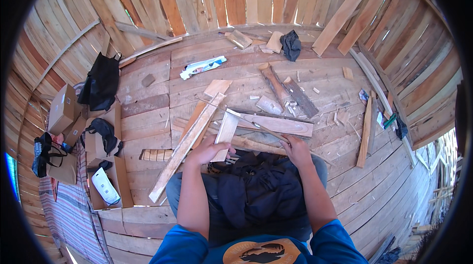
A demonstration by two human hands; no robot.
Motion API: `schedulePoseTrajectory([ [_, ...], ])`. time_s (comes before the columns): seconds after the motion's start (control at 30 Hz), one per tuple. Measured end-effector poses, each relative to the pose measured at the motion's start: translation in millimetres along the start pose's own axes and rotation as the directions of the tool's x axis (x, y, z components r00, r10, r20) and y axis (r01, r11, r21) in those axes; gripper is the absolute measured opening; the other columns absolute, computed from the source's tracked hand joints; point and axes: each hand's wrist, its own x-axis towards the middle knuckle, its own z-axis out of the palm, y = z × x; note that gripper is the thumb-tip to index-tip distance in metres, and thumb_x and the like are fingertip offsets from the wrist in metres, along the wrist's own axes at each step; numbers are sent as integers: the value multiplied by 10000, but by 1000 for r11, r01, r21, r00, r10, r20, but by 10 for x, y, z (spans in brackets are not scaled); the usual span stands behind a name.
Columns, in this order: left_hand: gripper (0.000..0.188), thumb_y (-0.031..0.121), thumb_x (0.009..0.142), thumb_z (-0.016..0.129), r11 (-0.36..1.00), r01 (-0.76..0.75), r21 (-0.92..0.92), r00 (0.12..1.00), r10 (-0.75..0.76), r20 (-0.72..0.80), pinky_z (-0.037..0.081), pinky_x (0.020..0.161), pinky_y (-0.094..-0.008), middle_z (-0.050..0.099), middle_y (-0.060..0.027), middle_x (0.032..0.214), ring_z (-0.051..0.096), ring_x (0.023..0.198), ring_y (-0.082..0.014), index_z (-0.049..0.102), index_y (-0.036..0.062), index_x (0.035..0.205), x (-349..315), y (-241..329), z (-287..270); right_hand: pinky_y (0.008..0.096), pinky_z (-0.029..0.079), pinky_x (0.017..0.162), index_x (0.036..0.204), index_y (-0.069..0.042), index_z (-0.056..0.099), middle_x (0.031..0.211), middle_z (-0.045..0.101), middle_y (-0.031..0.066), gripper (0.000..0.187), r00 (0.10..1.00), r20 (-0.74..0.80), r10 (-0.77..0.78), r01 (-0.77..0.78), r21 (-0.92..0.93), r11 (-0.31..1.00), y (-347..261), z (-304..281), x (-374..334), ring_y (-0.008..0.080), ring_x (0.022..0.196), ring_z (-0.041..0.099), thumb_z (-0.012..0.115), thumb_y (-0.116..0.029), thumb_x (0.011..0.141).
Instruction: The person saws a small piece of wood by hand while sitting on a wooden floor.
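I sit on a plank floor with a dark bag in my lap. My left hand [209, 149] grips the near end of a short pale board [225, 133] that points away from me. My right hand [295, 149] holds the handle end of a thin tool [268, 131] whose tip reaches toward the board's far end. A wider brown plank [281, 124] lies crosswise just beyond both hands. A long pale slat [187, 145] runs diagonally to the left of my left hand.
Offcuts and logs [272, 82] litter the floor ahead. Cardboard boxes [63, 108] and black bags [102, 80] stand at the left. Long boards [345, 10] lean on the plank wall at the back right. A dark cloth [291, 44] lies by the wall.
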Motion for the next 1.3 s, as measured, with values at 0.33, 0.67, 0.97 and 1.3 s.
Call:
schedulePoseTrajectory([
  [0.33,563,269,861,684,990,-23,143,988,44,-148,502,853,-329,666,-145,1074,667,922,-218,494,-26,1302,-51,80,49,454,529,647,1099,-99,611,796,685,173,289,999,47,-17,21,-92,995,57,24,40,349,716,668,644,-293,887],
  [0.67,825,508,831,646,744,379,550,911,-196,-362,387,1053,-379,524,-247,1341,501,1268,-342,379,1,1425,204,-506,-286,452,545,603,1246,-134,515,803,662,146,317,946,320,-42,193,-456,869,565,168,404,337,705,676,510,-218,940],
  [0.97,764,504,832,649,758,414,505,897,-245,-367,445,966,-391,646,-185,1156,601,1124,-326,426,53,1407,266,-346,-250,411,559,583,1273,-130,512,810,652,142,456,944,317,-87,250,-521,816,486,336,432,308,690,687,540,-87,820],
  [1.3,754,494,816,662,784,391,481,900,-217,-378,461,924,-386,665,-168,1074,629,1053,-306,443,66,1397,311,-339,-257,419,551,548,1216,-135,563,723,653,125,314,958,271,-92,228,-530,817,448,374,435,301,614,671,532,-186,908],
])
